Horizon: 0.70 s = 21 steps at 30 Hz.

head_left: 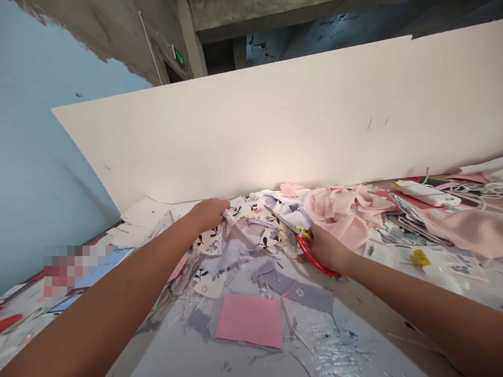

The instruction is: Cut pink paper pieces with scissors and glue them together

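While right hand (325,247) grips scissors (301,242), left hand (209,213) clutches scraps (230,217), fingers (225,203) partly hidden.

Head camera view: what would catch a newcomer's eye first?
Probably the red-handled scissors in the right hand, just right of centre, their blades over the floral scraps. Next, the bright pink rectangle, lying nearer the viewer, toward the bottom edge.

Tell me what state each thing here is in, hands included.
Left hand: curled over floral scraps, grip unclear
Right hand: closed on scissors
Scissors: blades look shut
Floral scraps: rumpled, piled
Peach cloth: crumpled
Pink square: lying flat
Green sign: lit
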{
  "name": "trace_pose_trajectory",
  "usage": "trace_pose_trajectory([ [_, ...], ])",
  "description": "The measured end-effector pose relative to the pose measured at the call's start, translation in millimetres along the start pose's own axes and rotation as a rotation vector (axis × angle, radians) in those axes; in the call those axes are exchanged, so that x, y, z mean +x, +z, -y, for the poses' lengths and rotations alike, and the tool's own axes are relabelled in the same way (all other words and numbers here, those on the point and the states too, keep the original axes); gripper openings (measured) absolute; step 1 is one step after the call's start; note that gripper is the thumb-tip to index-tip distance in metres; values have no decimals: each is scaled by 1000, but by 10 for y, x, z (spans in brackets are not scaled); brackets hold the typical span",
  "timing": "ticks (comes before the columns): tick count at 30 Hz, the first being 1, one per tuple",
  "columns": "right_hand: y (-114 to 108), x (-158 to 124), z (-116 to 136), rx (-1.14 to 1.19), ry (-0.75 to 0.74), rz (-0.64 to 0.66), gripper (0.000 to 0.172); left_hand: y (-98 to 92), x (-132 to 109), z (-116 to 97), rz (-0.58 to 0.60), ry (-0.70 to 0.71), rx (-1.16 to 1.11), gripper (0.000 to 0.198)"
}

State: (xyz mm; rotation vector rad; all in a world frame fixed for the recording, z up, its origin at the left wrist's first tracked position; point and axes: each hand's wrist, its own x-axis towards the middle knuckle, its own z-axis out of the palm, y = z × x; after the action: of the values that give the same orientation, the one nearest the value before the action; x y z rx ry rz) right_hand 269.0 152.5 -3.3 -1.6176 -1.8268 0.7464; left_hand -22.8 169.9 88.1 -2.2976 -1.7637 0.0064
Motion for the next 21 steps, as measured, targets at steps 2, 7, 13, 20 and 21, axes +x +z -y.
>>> trace_pose_trajectory([
  [2, 38, 39, 0, 20, -17, -35, 33, -79, 88, 64, -43, -31, 31, 22],
  [7, -134, 94, 166, 224, -32, 12, 31, -216, 219, 300, -172, -178, 89, 27],
  [13, -463, 179, 471, 554, -63, 97, 27, -137, 276, 473, -106, -291, 44, 43],
  [20, -551, 251, 774, 737, -140, 155, 25, -46, -86, -463, -420, 246, -293, 31],
  [21, -540, 245, 827, 754, -146, 155, 26, -20, -136, -618, -437, 306, -371, 33],
])
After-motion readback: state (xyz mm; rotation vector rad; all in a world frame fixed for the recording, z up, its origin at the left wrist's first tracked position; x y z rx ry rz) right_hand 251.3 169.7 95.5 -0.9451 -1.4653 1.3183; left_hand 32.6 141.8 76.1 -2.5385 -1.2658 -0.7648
